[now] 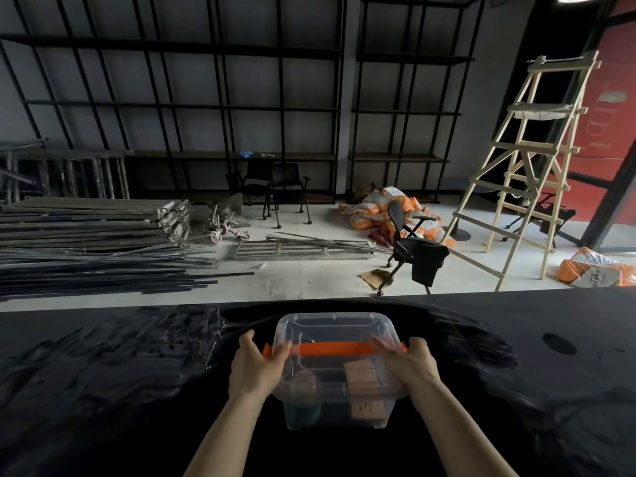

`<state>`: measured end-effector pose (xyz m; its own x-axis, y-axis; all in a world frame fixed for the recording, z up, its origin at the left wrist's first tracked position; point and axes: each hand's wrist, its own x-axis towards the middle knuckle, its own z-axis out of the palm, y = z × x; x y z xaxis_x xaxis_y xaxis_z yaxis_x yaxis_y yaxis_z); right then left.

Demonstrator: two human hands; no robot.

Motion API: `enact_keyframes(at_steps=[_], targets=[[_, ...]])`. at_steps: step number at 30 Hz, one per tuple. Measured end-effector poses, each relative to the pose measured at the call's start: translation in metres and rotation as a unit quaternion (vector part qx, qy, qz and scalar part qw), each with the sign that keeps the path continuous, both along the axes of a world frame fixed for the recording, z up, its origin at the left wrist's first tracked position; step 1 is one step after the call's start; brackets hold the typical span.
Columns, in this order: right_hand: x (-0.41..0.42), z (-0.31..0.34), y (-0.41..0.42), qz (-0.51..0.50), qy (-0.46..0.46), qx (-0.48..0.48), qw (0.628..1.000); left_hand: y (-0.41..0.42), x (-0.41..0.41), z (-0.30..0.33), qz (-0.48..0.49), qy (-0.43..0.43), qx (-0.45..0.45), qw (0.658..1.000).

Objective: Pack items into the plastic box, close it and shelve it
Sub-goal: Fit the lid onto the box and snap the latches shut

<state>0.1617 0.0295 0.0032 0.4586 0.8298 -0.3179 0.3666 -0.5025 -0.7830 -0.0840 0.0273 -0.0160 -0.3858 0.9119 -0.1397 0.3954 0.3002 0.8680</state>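
A clear plastic box (335,404) with its clear lid (330,330) on stands on the glossy black table (103,390) in front of me. An orange handle (330,348) lies flat across the lid. Through the wall I see a brown cardboard packet (364,382) on the right and a round green and tan item (304,402) on the left. My left hand (256,364) grips the box's left side at the orange latch, fingers over the lid. My right hand (409,364) grips the right side the same way.
Beyond the table's far edge are a black office chair (409,242), a wooden ladder (526,173), orange sacks (385,208), piled metal bars (96,235) and black wall shelving (241,108). A dark round spot (559,343) marks the table to the right.
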Motion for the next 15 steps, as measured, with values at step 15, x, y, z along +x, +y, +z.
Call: enact_keyframes(at_steps=[15], targets=[[-0.024, -0.003, -0.007, -0.011, -0.211, 0.141, 0.967, -0.012, 0.022, 0.013, 0.053, 0.158, 0.143, 0.976]])
